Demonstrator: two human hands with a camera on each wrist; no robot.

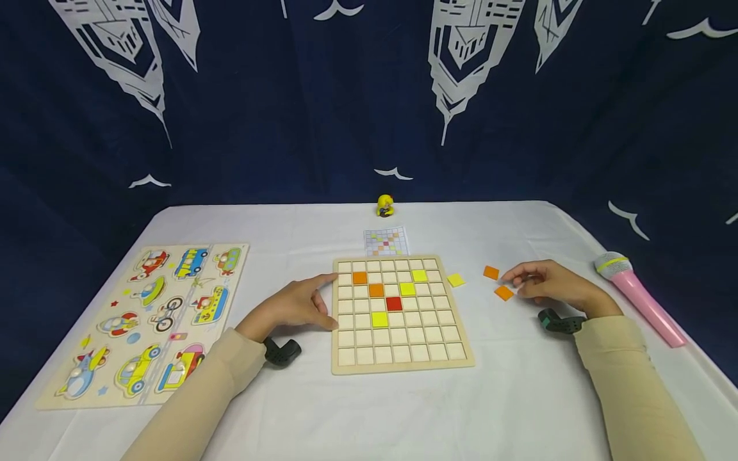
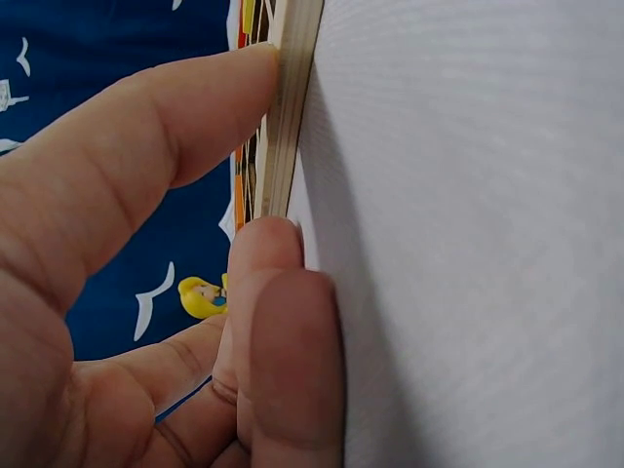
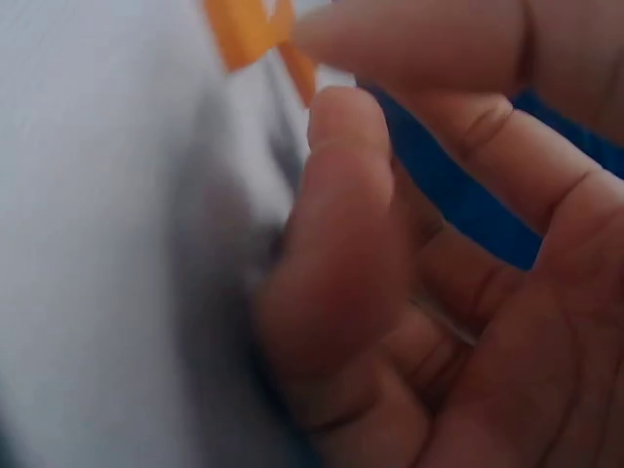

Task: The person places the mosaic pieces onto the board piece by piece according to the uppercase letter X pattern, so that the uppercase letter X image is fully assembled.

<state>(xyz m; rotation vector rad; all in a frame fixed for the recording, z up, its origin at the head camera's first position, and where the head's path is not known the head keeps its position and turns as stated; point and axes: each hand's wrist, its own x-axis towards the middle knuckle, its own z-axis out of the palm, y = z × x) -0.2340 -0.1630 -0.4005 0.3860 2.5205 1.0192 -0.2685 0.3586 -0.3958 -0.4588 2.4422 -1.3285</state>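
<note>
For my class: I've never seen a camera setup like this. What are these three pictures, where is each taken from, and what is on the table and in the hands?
There is no machine here: a person works with two bare hands. The wide picture comes from a camera on the person's head; the two close-ups come from cameras strapped to each wrist.

On the white table lies a wooden grid board holding a few orange, yellow and red tiles. The left hand rests against the board's left edge, thumb and fingertips touching it, as the left wrist view shows. The right hand reaches among loose orange tiles; whether it already pinches one is hard to tell in the blurred close-up. A loose yellow tile, a pattern card, a vehicle puzzle, a pink toy microphone and a small yellow figure also lie there.
</note>
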